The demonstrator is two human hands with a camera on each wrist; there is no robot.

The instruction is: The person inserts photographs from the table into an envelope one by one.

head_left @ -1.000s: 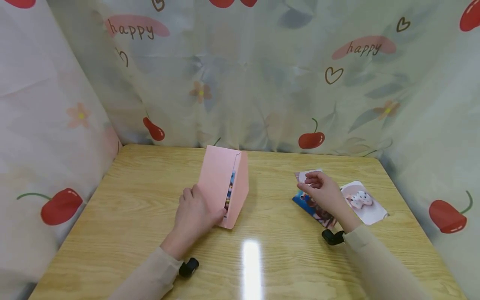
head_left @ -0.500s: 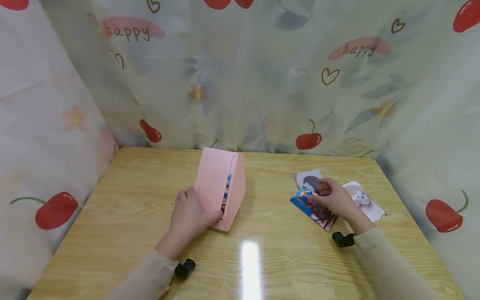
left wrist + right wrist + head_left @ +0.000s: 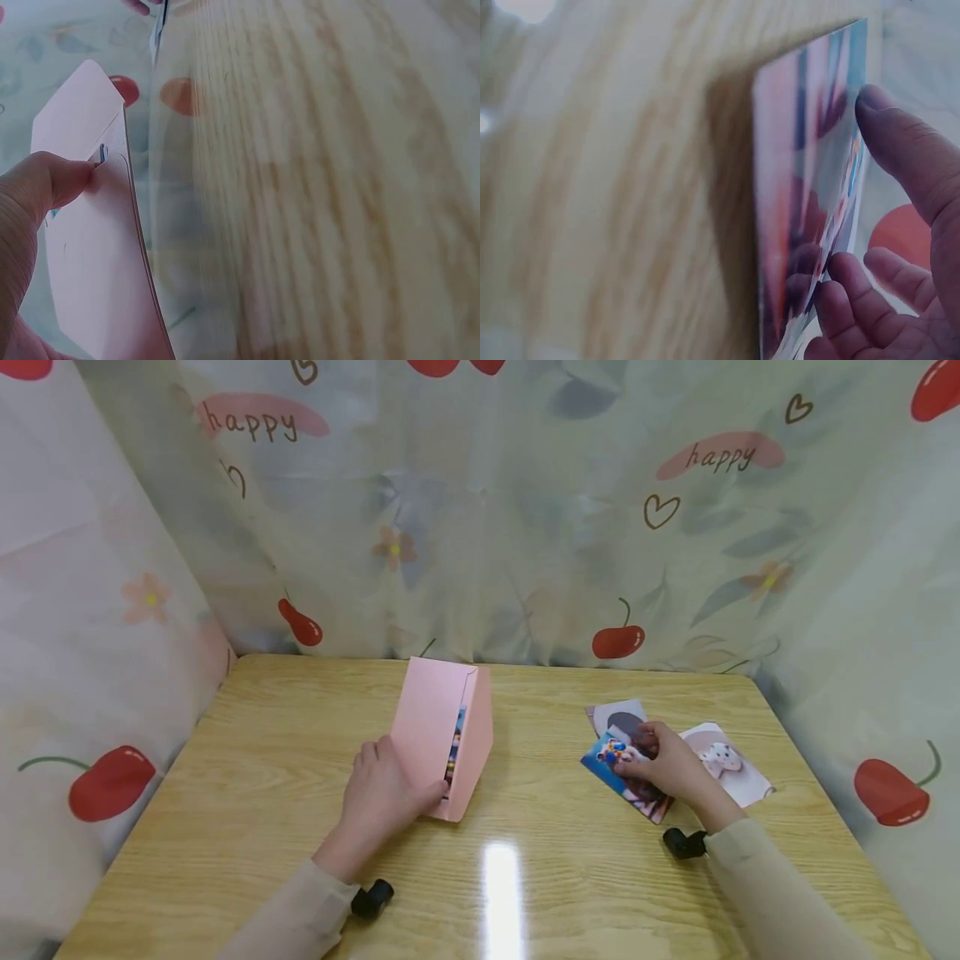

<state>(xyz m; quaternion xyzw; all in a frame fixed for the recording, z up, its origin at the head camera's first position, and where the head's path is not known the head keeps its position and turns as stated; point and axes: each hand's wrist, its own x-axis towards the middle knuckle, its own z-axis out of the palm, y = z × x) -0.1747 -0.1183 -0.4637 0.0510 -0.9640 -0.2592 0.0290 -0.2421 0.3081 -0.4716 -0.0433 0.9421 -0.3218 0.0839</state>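
My left hand (image 3: 378,793) grips the lower left of a pink envelope (image 3: 431,706), which is tilted up off the table with its flap spread. The thumb lies at the envelope's opening, where a strip of a colourful photo (image 3: 455,743) shows inside. In the left wrist view, the thumb (image 3: 56,180) presses on the pink paper. Over on the right, my right hand (image 3: 678,768) pinches a blue and dark photo print (image 3: 607,768) between thumb and fingertips. In the right wrist view, that glossy print (image 3: 802,172) looks slightly bent, with fingertips at its edge.
A pale photo (image 3: 618,714) with a dark round shape lies partly under the held print. To its right is a white photo (image 3: 738,768) of spotted objects. The wooden table (image 3: 525,793) ends at a patterned curtain (image 3: 495,568).
My right hand has moved slightly right and down from the pale photo onto the blue and dark print, and its fingers have closed in. The left hand keeps holding the envelope.
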